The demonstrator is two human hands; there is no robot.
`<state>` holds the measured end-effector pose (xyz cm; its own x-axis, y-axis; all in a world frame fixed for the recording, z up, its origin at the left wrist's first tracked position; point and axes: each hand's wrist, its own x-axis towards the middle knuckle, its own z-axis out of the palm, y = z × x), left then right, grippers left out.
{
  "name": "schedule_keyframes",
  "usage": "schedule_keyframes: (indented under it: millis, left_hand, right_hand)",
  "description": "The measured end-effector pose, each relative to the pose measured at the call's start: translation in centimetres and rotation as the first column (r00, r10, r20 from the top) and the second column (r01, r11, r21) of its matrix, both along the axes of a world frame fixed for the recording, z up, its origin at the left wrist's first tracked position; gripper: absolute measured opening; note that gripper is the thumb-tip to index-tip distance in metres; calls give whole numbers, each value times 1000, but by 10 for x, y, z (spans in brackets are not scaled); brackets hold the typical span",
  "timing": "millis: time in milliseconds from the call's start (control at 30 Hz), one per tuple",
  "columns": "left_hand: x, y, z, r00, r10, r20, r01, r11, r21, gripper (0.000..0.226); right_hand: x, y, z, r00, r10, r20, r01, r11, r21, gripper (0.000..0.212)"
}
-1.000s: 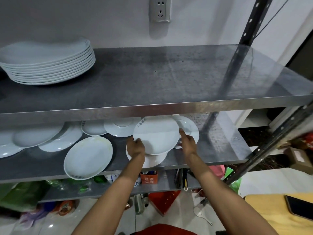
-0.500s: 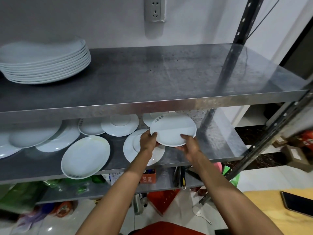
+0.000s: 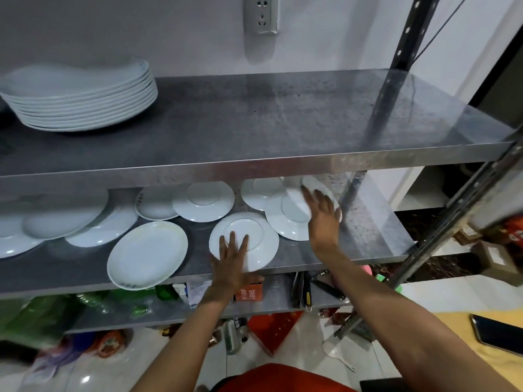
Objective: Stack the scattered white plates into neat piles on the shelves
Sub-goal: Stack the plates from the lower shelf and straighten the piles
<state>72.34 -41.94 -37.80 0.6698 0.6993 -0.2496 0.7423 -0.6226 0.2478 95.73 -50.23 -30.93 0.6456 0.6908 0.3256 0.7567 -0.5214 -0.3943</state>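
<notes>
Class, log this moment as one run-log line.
left hand: flat on round plate | right hand: reaching over overlapping plates | middle shelf

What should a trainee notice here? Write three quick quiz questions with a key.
1. True or false: the left hand lies flat on a round plate.
2. Which shelf holds the neat pile? A top, B middle, C bottom.
3. Fill in: the oval plate juts over the middle shelf's ____ edge.

Key: 1 true; 2 A; 3 front.
</notes>
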Motion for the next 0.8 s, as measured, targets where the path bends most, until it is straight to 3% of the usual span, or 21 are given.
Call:
schedule_keyframes:
  millis: [67,167,267,333,433,600,700,800]
  left_hand:
    - [-7,-3,-3,1000,-22,-11,23,995,98,117]
    - [-15,-11,-1,1000,-28,-4,28,967,252,118]
    - [-29,-19,-3,989,-102,-112,140,897,418,111]
    - [-40,-19,-2,987,-138,-79,159,842,516,100]
    - [-50,-17,10,994,-112,1,88,783,616,102]
    - [-41,-19,37,980,-72,183,-54,796,602,104]
    - [-1,-16,54,970,-101,220,-41,828,559,108]
    - [41,-15,58,972,-118,202,7,878,479,116]
  right_hand:
    - [-9,-1,-18,994,94,53,-83,981,-178,99]
    - [-19,1,-43,983,172,69,-142,940,-311,105]
    - [-24,8,-56,975,219,33,-197,926,-323,89]
    - [-17,15,-60,970,240,22,-223,927,-301,81]
    - [-7,22,-57,965,263,-10,-252,913,-322,74]
    - [-7,13,-61,936,350,-41,-343,879,-331,80]
    - [-7,7,-62,917,397,-33,-384,859,-339,82]
    - [-7,2,-65,879,438,-190,-462,880,-110,84]
